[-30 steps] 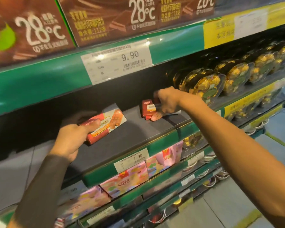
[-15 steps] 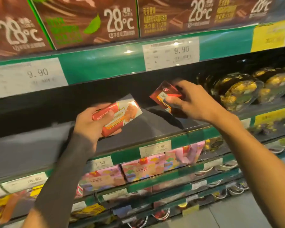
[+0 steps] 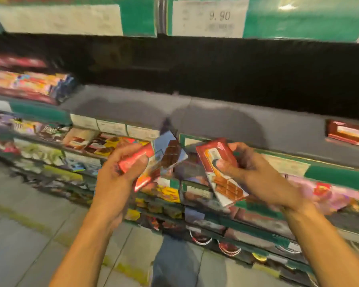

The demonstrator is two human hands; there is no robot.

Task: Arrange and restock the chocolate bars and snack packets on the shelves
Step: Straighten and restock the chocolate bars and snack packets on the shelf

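My left hand [image 3: 120, 175] grips a red chocolate bar pack [image 3: 164, 156] whose far end shows brown chocolate squares on white. My right hand [image 3: 255, 172] grips a second red and white chocolate bar pack [image 3: 220, 175], tilted, thumb on its face. Both packs are held in front of the grey shelf [image 3: 216, 119], below its front edge. One more red chocolate pack [image 3: 348, 133] lies on that shelf at the far right. The picture is blurred by motion.
Green shelf edges carry white price tags [image 3: 209, 17]. Lower shelves hold colourful snack packets [image 3: 164, 191] and pink packs [image 3: 327, 195]. More packets [image 3: 29, 81] fill the shelf at the left. Grey floor tiles [image 3: 29, 235] lie below left.
Both hands lifted their packs off the grey shelf and brought them down and together in front of it. The view has swung left and downward.
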